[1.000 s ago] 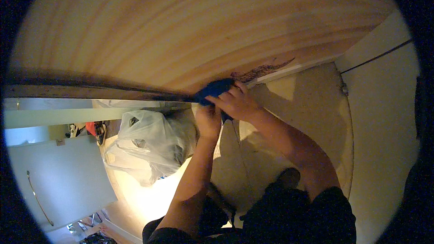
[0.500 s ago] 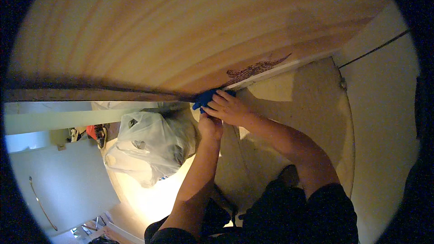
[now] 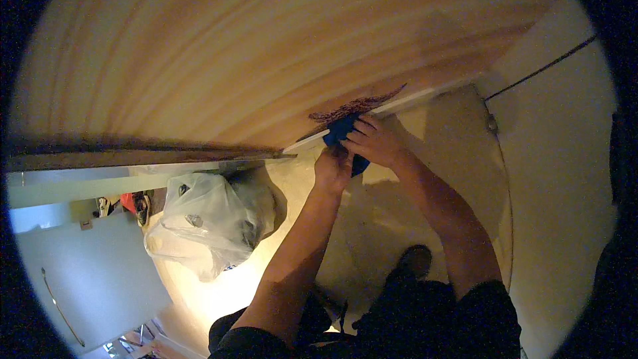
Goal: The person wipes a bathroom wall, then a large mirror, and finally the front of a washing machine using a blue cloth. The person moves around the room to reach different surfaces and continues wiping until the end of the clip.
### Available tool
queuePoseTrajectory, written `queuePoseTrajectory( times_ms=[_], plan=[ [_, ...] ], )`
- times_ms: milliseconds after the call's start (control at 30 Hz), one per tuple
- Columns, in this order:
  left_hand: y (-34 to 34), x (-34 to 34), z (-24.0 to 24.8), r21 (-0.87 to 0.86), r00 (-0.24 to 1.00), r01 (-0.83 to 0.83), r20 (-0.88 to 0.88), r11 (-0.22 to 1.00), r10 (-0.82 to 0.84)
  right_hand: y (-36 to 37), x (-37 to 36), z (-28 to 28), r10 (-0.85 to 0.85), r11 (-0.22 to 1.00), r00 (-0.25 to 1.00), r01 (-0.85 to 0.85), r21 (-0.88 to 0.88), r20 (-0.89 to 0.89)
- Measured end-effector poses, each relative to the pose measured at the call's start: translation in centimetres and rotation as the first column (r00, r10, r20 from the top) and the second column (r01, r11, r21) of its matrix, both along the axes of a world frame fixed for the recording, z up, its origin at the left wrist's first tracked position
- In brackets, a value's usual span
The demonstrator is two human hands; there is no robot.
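Note:
A dark blue cloth [image 3: 338, 131] is bunched between my two hands at the foot of a large wood-grained panel [image 3: 266, 60]. My left hand [image 3: 333, 167] grips the cloth from below, its fingers closed and partly hidden. My right hand [image 3: 373, 141] is curled over the cloth's right side, and a fold of blue hangs down between the hands. Just above the cloth, a dark, rough-looking patch [image 3: 359, 104] marks the panel. The cloth meets the pale strip [image 3: 415, 97] along the panel's bottom edge.
On the floor to the left stands a whitish translucent plastic bag [image 3: 206, 219] with things inside. Shoes [image 3: 136, 206] lie beyond it. A pale wall [image 3: 551, 179] rises on the right, with a dark cable [image 3: 541, 70] along it. My dark shoe [image 3: 417, 259] is below my hands.
Both hands and the cloth have moved right along the panel's bottom edge, from the panel's corner to just beneath the dark patch. The view has shifted slightly.

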State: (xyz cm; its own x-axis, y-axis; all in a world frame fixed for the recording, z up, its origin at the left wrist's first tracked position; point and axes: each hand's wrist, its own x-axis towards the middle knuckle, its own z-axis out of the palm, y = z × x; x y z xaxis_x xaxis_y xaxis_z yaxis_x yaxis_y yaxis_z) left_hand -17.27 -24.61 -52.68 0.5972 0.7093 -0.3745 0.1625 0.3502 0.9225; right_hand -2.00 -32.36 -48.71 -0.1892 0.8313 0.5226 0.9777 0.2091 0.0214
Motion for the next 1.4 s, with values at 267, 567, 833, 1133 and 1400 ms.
queuePoseTrajectory(
  times_ms=[267, 567, 833, 1133, 1400],
  plan=[
    [-2.5, 6.3, 6.6, -0.772, 0.856, -0.142, 0.218, 0.619, 0.469, -3.7, 4.3, 1.3, -0.185, 0.982, 0.982, 0.184, -0.047, -0.023],
    [-2.9, 8.3, 9.3, -0.908, 0.904, 0.006, 0.184, 0.419, 0.385, -6.7, 7.5, 1.5, -0.613, 0.787, 0.772, 0.616, -0.039, -0.165],
    [-5.4, 8.3, 8.8, -0.607, 0.982, 0.128, 0.186, 0.784, -0.017, -7.5, 6.0, 4.1, -0.594, 0.778, 0.584, 0.592, -0.211, -0.553],
    [-16.5, 12.6, 19.1, -0.412, 0.745, 0.648, 0.519, 0.64, -0.42, -18.6, 2.1, 19.4, -0.736, 0.541, 0.517, 0.837, 0.079, -0.437],
    [-22.1, 15.4, 31.3, 0.231, 0.39, 0.832, 0.402, 0.504, -0.828, -29.9, 5.4, 30.9, -0.895, 0.366, 0.445, 0.741, 0.563, -0.005]
  ],
)
